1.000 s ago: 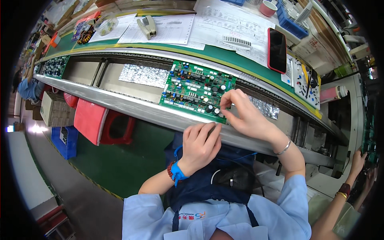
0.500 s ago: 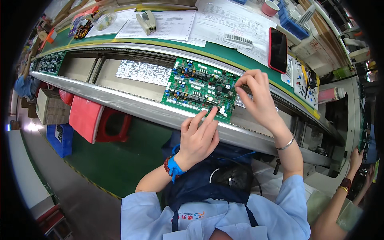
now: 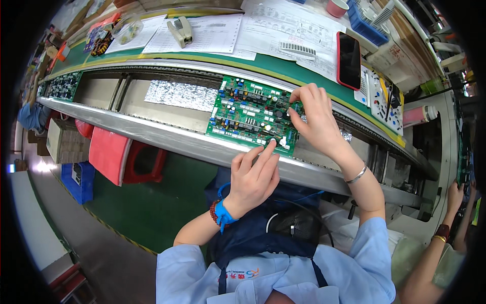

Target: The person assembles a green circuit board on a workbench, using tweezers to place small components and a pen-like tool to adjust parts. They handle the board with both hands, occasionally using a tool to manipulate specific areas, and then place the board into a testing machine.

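Note:
A green circuit board point(image 3: 246, 108) crowded with small components lies across the metal rails of the conveyor in front of me. My left hand point(image 3: 254, 177) is at its near edge, fingers stretched and apart. The index fingertip touches or hovers just over a part near the white connector point(image 3: 283, 142). Above the board's right side, my right hand point(image 3: 315, 117) has thumb and index finger brought close together, next to a dark round component. Whatever may be between those fingertips is too small to make out.
Another populated board point(image 3: 62, 86) sits far left on the conveyor. Silver foil point(image 3: 180, 95) lies between the rails. Beyond are a stapler point(image 3: 180, 32), printed papers point(image 3: 200, 31), a red-edged phone point(image 3: 349, 61) and a tray of small parts point(image 3: 387, 104). Another person's forearm point(image 3: 433, 253) is at right.
My right hand has moved left, further over the board. The left hand stays at the near edge, its index finger a little more extended. The view has shifted slightly.

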{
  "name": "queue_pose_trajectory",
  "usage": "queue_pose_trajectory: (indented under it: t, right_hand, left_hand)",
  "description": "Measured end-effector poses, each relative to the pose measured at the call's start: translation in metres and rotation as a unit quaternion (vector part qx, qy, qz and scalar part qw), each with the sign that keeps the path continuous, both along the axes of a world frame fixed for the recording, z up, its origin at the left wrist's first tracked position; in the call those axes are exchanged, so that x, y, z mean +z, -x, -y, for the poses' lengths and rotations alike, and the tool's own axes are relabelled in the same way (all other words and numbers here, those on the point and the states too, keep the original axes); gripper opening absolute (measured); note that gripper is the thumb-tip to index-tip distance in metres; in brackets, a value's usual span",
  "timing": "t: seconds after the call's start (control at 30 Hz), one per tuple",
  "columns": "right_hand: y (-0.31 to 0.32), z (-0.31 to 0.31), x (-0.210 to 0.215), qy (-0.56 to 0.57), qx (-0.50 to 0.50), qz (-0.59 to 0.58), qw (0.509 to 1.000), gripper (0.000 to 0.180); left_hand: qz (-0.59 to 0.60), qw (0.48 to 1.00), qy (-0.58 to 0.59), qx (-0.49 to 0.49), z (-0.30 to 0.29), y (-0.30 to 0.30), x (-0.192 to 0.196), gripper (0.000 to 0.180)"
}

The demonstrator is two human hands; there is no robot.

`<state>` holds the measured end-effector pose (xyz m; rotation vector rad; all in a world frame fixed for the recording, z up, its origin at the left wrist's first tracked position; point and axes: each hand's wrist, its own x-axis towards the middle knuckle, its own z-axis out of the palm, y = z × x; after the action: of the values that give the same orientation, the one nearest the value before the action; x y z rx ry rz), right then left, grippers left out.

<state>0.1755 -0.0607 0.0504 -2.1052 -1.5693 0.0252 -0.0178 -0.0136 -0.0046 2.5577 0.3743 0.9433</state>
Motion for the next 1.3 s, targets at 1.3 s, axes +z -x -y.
queue_pose_trajectory:
  t: [1.3]
  right_hand:
    - [0.003, 0.021, -0.004, -0.026, 0.062, 0.024, 0.997, 0.035]
  left_hand:
    - [-0.026, 1.0, -0.016, 0.001, 0.002, -0.01, 0.001, 0.036]
